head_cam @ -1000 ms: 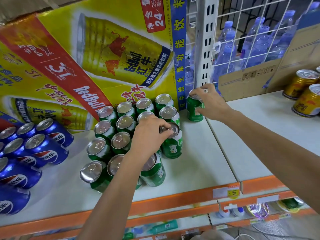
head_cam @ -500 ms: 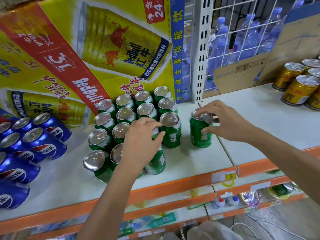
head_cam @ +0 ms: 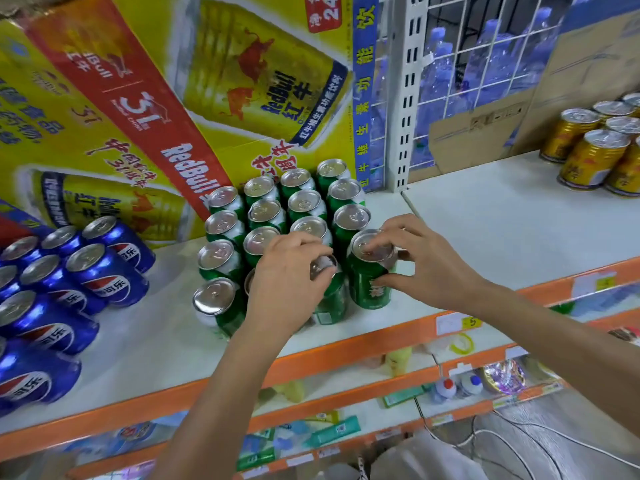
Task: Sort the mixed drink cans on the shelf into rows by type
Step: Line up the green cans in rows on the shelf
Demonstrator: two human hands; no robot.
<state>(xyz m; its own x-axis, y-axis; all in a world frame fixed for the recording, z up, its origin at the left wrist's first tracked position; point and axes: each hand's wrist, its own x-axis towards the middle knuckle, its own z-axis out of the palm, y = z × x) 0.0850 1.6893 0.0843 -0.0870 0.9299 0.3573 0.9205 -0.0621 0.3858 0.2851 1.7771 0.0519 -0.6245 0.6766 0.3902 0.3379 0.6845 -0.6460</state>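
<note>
Left hand (head_cam: 287, 289), right hand (head_cam: 429, 268) — gripping cans (head_cam: 369, 289)

Our left hand (head_cam: 287, 282) curls down over one green can (head_cam: 330, 301). Our right hand (head_cam: 429, 265) pinches the neighbouring can (head_cam: 369, 285), both forearms reaching forward.

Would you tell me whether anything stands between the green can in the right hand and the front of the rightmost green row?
Nothing visible does. The green aluminium drink can gripped by the right hand stands just in front of the rightmost green row, beside the second green can under the left hand.
</note>
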